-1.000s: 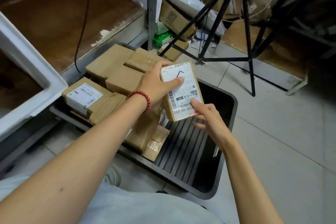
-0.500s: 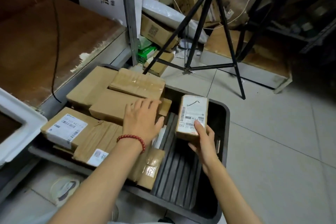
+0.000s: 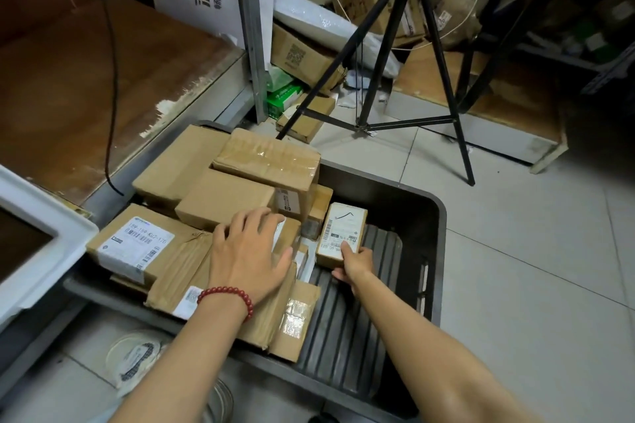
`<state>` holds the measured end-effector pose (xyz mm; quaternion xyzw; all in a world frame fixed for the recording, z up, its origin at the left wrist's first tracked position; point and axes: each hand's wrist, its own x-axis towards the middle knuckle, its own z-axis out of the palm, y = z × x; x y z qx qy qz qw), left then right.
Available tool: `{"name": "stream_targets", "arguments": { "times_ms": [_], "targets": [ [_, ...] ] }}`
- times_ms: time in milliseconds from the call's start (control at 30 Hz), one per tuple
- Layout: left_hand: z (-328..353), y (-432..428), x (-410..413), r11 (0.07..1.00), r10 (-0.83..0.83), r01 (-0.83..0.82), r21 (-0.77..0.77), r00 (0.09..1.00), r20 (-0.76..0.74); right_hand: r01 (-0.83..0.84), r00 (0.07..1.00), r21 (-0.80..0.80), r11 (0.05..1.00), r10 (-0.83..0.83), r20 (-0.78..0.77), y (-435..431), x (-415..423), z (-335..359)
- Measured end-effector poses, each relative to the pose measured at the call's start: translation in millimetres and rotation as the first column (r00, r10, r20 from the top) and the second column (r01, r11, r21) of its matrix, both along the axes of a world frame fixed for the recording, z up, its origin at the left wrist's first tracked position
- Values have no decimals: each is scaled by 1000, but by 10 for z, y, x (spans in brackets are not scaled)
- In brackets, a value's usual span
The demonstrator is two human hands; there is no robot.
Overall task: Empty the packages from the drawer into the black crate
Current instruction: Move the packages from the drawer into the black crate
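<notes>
One black crate (image 3: 443, 216) sits on the tiled floor, its ribbed bottom bare on the right half and its left half filled with brown cardboard packages (image 3: 223, 199). I count seven there, though the stack overlaps and one more may be hidden beneath. One black tripod (image 3: 382, 62) stands behind the crate, and one white drawer (image 3: 51, 233) shows its corner at the left edge.

An eighth package, the small package (image 3: 342, 233), is inside the crate just beside the pile, over the ribbed bottom. It is a narrow tan box whose upper face is almost covered by a white shipping label with barcodes and a handwritten stroke. It tilts with its far end raised; whether it touches the crate bottom cannot be told.

Two hands are in view. The left hand (image 3: 251, 251) lies flat on the pile, fingers spread wide. The right hand (image 3: 355, 264) pinches the small package's near end, thumb on the label, fingers curled under. One red bead bracelet (image 3: 228, 295) circles the left wrist.
</notes>
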<state>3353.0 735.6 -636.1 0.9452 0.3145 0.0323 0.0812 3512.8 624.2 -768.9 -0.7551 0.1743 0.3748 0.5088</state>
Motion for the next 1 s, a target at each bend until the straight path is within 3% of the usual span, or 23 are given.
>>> {"name": "stream_targets", "arguments": {
  "times_ms": [100, 200, 333, 567, 667, 733, 833, 933, 1000],
  "targets": [
    [3, 31, 52, 1000, -3, 3, 9, 1000, -31, -23, 996, -100, 995, 31, 83, 54, 55, -124],
    [27, 24, 99, 999, -3, 5, 33, 999, -51, -235, 961, -231, 944, 261, 91, -37, 117, -43],
    [69, 14, 115, 997, 17, -12, 74, 997, -75, -467, 828, -400, 789, 549, 115, -287, 101, 61],
    [149, 70, -51, 995, 56, -54, 85, 998, -18, -568, 624, -425, 705, 706, 337, -422, -80, 214],
    [184, 119, -198, 993, 74, -70, 97, 997, -37, -581, 436, -559, 592, 806, 400, -301, -62, 424],
    [210, 144, -345, 989, 98, -93, 112, 994, -41, -536, 218, -650, 540, 831, 511, -196, -74, 631],
    [271, 188, -608, 975, 191, -182, 124, 980, -63, -506, -21, -661, 555, 758, 652, 3, -137, 965],
    [343, 238, -890, 949, 290, -280, 143, 955, -58, -512, -183, -637, 576, 651, 737, 200, -248, 1229],
    [415, 259, -1081, 915, 380, -369, 163, 924, -39, -539, -241, -608, 583, 585, 774, 314, -375, 1378]
  ]
}}
